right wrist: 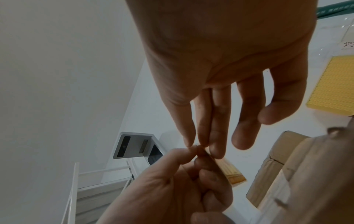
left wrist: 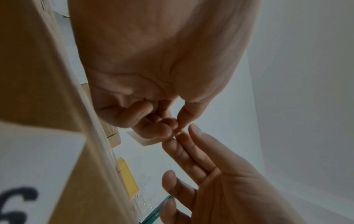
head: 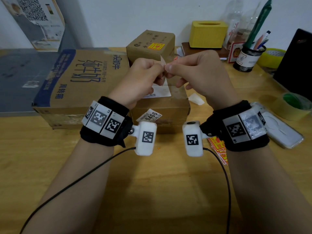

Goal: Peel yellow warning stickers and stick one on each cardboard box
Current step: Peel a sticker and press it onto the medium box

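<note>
Both hands are raised over the middle cardboard box [head: 162, 107]. My left hand [head: 152, 73] grips a yellow warning sticker [right wrist: 230, 172] in curled fingers; its pale back [left wrist: 146, 141] shows from the left wrist. My right hand [head: 170, 68] pinches the sticker's upper corner between thumb and forefinger [right wrist: 203, 136], other fingers spread. The small box [head: 150, 46] behind carries a yellow sticker [head: 156, 46]. The big milk carton box [head: 81, 78] lies at left. A stack of yellow stickers [head: 217, 149] lies under my right wrist.
A peeled backing slip [head: 196, 98] lies right of the middle box. A yellow tissue box [head: 208, 33], pen cup [head: 249, 56], tape rolls [head: 293, 105], a phone [head: 280, 129] and a black screen [head: 297, 65] crowd the table's right side. Bare wooden tabletop [head: 152, 191] lies near me.
</note>
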Demonstrator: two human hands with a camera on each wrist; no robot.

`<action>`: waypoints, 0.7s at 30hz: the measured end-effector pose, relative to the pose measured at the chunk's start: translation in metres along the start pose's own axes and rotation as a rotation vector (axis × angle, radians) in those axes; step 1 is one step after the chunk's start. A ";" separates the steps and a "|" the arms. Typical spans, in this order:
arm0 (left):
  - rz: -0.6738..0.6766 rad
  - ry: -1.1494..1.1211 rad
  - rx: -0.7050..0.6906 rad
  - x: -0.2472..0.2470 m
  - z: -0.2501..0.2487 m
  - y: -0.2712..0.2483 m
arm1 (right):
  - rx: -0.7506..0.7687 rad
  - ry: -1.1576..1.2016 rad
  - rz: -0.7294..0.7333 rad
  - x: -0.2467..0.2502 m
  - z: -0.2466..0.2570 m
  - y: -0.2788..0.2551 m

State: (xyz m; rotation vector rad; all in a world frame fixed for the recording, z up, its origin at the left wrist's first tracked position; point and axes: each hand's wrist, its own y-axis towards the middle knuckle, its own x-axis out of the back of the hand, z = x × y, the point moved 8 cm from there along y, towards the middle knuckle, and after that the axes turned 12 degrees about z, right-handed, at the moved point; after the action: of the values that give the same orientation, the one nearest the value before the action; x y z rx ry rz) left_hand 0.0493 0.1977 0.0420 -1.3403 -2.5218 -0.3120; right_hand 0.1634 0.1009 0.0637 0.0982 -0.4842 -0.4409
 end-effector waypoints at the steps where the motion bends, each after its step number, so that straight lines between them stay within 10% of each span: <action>1: 0.001 0.008 -0.003 0.000 -0.001 0.000 | 0.002 0.007 0.000 0.000 0.000 0.000; 21: -0.059 -0.033 0.040 0.011 0.008 0.001 | -0.015 0.058 -0.070 0.007 -0.003 0.000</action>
State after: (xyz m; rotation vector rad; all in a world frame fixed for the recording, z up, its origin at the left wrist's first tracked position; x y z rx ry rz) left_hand 0.0426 0.2096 0.0381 -1.2682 -2.5842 -0.2516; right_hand 0.1704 0.0983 0.0639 0.1132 -0.4214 -0.5085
